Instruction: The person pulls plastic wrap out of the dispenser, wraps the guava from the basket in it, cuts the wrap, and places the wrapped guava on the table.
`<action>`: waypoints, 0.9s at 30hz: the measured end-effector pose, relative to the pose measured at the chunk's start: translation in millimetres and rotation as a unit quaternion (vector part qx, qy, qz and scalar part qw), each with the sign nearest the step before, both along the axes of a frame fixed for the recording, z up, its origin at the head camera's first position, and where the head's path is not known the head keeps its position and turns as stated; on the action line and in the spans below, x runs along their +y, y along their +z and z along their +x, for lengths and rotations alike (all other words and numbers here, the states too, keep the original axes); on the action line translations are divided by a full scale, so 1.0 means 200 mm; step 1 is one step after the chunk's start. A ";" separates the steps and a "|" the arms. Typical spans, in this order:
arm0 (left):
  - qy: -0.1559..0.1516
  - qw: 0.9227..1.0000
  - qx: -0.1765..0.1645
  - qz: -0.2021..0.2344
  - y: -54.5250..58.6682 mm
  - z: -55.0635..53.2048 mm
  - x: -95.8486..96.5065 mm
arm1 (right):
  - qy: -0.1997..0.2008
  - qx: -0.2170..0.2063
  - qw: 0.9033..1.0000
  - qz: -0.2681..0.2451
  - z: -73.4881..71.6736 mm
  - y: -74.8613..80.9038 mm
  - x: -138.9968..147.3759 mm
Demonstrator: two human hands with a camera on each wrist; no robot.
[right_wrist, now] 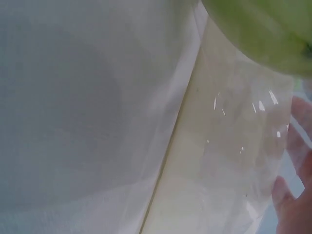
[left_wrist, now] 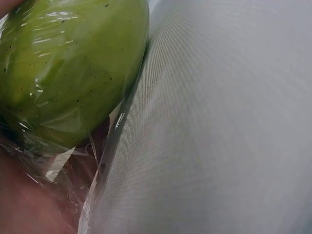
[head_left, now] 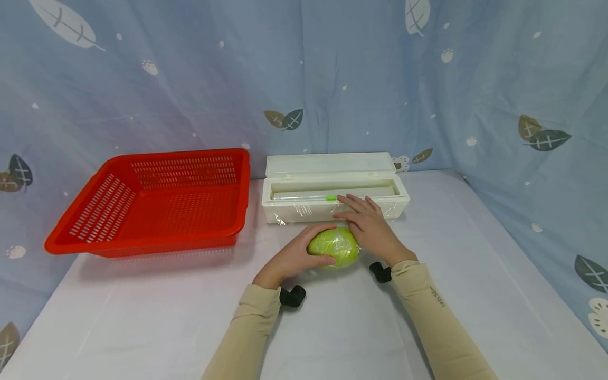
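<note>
Currently, the left hand [head_left: 295, 258] grips a green fruit [head_left: 336, 248], its thumb along the near side and its fingers round the far side. The right hand [head_left: 376, 230] holds nothing visible; its fingers extend, spread, over the front of a white box [head_left: 306, 214]. Whether its fingertips touch the box is not clear.

Clear film [left_wrist: 61, 165] wraps the fruit and gathers loosely by the left palm. The fruit sits low over the desk [head_left: 161, 322], just in front of the box. The box lies along the desk's rear edge, lid [head_left: 332, 164] raised, with a roll [head_left: 361, 192] inside and a green tab [head_left: 331, 198] at its front lip. A red basket [head_left: 147, 246] occupies the desk's left rear corner.

Caution: loose film may crease or cling to the left fingers if the grip shifts. The smooth wrapping could let the fruit slip if squeezed unevenly. Right-hand pressure on the lightweight-looking box could displace it.
</note>
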State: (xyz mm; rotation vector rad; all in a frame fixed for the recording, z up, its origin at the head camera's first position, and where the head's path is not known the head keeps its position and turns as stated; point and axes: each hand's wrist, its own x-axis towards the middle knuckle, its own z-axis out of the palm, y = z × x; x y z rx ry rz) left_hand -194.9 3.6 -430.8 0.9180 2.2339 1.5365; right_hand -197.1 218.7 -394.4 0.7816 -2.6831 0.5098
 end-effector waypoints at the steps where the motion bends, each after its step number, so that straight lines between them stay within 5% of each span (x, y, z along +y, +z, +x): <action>1: -0.001 1.000 0.005 -0.003 0.00 0.00 0.00 | -0.001 -0.001 1.000 -0.006 0.00 0.00 0.00; 10: 0.003 0.999 0.019 -0.030 0.09 0.04 0.00 | -0.026 -0.005 0.993 -0.117 0.02 0.03 0.00; 14: -0.003 0.999 0.020 -0.027 0.16 0.08 0.00 | 0.008 -0.061 0.982 -0.179 0.04 0.05 -0.02; 16: -0.011 0.999 0.031 -0.025 0.15 0.07 0.00 | 0.041 -0.107 0.974 -0.198 0.05 0.06 -0.04; 21: -0.015 0.996 0.071 -0.043 0.06 0.01 -0.01 | 0.090 -0.183 0.969 -0.140 0.07 0.05 -0.10; 27: 0.026 0.990 0.091 -0.105 0.04 -0.01 -0.04 | 0.088 -0.179 0.978 -0.065 0.07 0.02 -0.14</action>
